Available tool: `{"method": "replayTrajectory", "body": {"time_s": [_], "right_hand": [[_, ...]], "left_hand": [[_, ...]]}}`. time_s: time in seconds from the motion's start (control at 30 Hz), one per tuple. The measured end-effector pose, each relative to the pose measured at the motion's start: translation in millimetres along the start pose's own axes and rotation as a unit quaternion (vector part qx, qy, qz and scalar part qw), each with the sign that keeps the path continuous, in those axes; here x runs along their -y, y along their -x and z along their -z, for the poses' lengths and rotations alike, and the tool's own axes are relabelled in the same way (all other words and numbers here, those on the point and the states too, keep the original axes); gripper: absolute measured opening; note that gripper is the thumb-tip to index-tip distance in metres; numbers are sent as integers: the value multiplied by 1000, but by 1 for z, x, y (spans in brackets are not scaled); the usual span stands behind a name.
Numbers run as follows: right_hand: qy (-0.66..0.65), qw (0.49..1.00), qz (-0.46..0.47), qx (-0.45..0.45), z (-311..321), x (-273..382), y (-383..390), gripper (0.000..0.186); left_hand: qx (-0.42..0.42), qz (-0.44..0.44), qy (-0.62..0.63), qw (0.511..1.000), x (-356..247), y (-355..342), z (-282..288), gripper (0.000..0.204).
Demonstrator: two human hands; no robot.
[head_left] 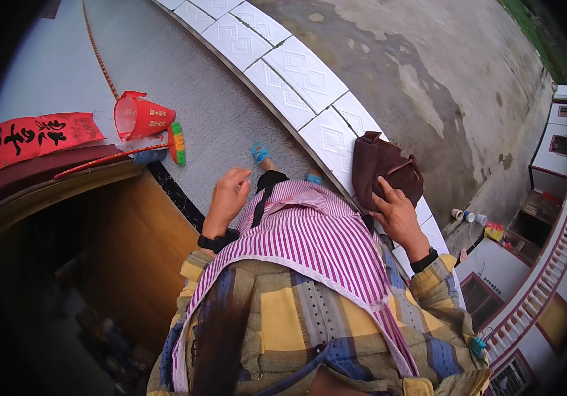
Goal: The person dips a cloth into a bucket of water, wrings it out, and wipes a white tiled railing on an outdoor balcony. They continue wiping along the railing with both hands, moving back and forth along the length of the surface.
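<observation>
Brown cloth (389, 165), bunched & soft-looking, sits on the white tiled ledge (303, 72) at the person's R; its outer part shows past the ledge's far edge, but can't tell if it hangs over or just bulges up; R hand (396, 210) is on its near side, palm down, fingers part-spread & slightly bent over the folds; can't tell if the grip pinches any fabric, b/c the underside is hidden.

L hand (229, 195) is up in front of the body, well apart from the cloth; its grip is loosely curled, w/ nothing seen in it; prob. idle, or there for balance; R hand's pose looks like light pressure, prob. to steady the cloth on the ledge, which is a handy flat support right beside the striped apron (323, 231).

Orientation: cloth is approx. as broad as long, so only a weak long axis, running roughly w/ the ledge, upper L to lower R; one peaked corner points away from the person, rounded bulk to the R.

Off to the L, a red dustpan (143, 117) & a broom w/ multicoloured bristles (176, 143) are near the doorway, prob. parked there out of the walkway.
</observation>
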State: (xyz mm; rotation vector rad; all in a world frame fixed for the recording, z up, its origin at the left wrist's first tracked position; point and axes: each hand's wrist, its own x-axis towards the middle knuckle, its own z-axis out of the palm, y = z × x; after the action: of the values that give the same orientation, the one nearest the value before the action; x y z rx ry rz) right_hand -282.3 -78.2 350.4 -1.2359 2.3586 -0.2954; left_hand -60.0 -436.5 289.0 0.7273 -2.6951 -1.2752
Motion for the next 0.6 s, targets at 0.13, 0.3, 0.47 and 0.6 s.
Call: {"method": "replayTrajectory", "body": {"time_s": [0.13,0.3,0.47,0.6], "right_hand": [[38,992,114,-39,-27,6,-47,55],[30,981,154,-116,-28,17,-184,48],[-105,979,32,-170,33,9,-315,35],[-173,956,-4,-239,73,-14,-284,35]], "left_hand": [[0,63,17,998,6,19,4,24],[-21,50,7,998,14,17,6,24],[-65,19,23,997,26,20,27,24],[-63,126,28,990,36,28,41,24]]}}
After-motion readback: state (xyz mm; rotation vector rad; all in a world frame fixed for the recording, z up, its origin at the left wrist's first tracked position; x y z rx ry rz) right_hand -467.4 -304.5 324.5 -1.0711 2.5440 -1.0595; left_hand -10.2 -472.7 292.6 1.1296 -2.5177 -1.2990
